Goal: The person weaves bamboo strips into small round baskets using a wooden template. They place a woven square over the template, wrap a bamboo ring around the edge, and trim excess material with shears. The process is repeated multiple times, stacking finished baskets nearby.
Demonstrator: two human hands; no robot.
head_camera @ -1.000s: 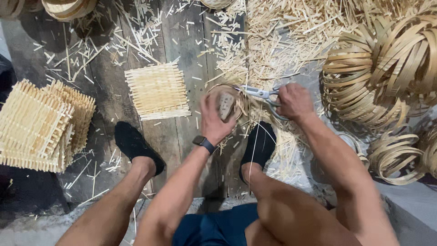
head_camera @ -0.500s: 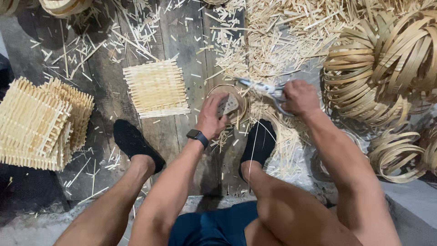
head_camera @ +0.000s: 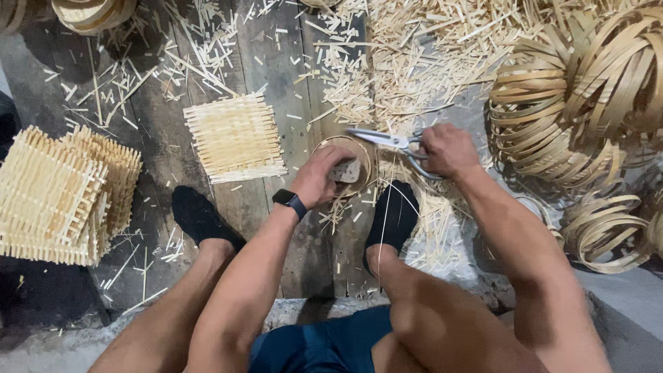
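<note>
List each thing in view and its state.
left hand: pressing a grey block inside the bamboo ring
right hand: gripping scissors, blades nearly closed
woven mat: flat on the planks
mat stack: piled, far left
bamboo hoops: heaped, right

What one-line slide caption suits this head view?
Seated worker's left hand steadies a bamboo hoop while the right hand holds scissors beside it.

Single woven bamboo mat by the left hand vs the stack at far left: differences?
The single woven mat lies flat on the plank floor, one layer; the stack of mats is several layers deep and tilted. The single mat sits close to the left hand; the stack sits beyond the left foot, out of touch. Both are square lattices of pale bamboo strips.
</note>
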